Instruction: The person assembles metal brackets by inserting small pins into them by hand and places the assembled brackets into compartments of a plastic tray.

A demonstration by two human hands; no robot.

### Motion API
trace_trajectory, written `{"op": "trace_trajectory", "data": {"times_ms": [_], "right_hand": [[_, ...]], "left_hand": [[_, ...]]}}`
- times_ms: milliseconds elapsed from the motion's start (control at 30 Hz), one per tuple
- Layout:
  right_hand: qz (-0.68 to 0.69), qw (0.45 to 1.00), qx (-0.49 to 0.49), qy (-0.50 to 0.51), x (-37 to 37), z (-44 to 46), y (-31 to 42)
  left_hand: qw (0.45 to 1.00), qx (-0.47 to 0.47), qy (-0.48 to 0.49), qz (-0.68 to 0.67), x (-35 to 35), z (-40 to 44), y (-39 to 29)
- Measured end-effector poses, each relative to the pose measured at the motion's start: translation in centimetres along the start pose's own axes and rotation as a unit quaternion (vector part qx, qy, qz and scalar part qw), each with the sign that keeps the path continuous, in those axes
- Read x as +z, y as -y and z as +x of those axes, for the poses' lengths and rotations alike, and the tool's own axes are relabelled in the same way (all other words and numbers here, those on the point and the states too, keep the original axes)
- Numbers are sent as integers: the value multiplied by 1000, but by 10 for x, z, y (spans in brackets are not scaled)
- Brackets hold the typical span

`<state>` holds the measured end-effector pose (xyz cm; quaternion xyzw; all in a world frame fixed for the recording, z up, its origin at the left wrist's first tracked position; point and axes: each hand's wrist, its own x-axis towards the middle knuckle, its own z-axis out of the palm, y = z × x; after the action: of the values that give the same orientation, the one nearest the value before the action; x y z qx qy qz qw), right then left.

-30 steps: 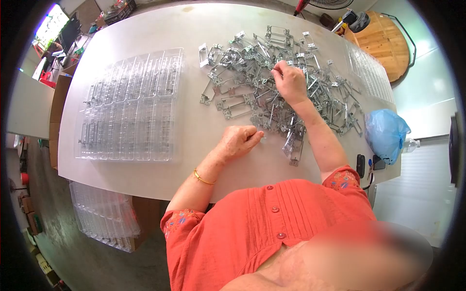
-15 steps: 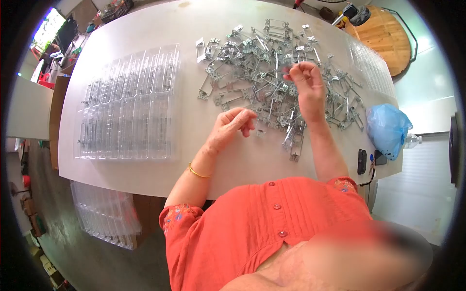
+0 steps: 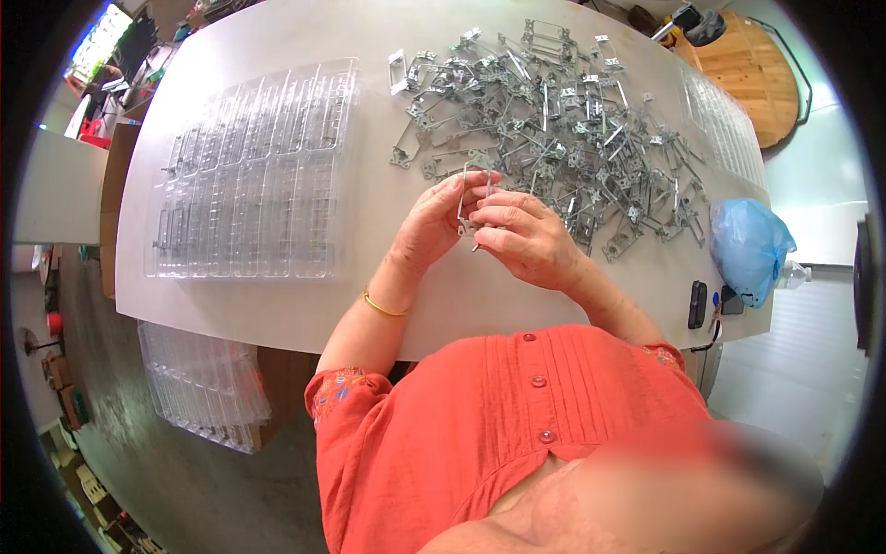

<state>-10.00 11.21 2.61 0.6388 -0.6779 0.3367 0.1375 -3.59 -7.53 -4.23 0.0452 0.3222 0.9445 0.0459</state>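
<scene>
Holding a metal bracket (image 3: 462,205) together, the left hand (image 3: 426,222) and the right hand (image 3: 531,242) met above the white table (image 3: 374,268), just near of the loose bracket pile (image 3: 577,138). The left fingers were closed on the bracket's left and far parts; the right fingers and thumb were pinched together at its near right end, though overlapping fingers partly hid their exact contact. Clear plastic trays (image 3: 254,180) lay to the left, their compartments holding metal parts, and a blue bag (image 3: 752,249) sat at the right.
</scene>
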Motion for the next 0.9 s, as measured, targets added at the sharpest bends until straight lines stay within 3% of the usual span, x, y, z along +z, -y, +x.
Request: {"op": "trace_trajectory", "data": {"times_ms": [233, 333, 433, 467, 567, 900], "right_hand": [[-10, 999, 34, 21, -1, 1, 8], [6, 997, 75, -19, -6, 4, 12], [94, 966, 238, -38, -16, 5, 17], [136, 955, 236, -113, -6, 4, 11], [138, 921, 360, -55, -15, 5, 12], [135, 920, 361, -69, -10, 16, 14]], "left_hand": [[998, -5, -48, -33, 6, 2, -5], [999, -12, -47, -23, -4, 3, -2], [999, -16, -41, -3, -4, 3, 0], [999, -16, -41, 4, -4, 3, 0], [999, -10, -35, 17, -5, 3, 1], [995, -11, -66, 72, 2, -1, 3]]}}
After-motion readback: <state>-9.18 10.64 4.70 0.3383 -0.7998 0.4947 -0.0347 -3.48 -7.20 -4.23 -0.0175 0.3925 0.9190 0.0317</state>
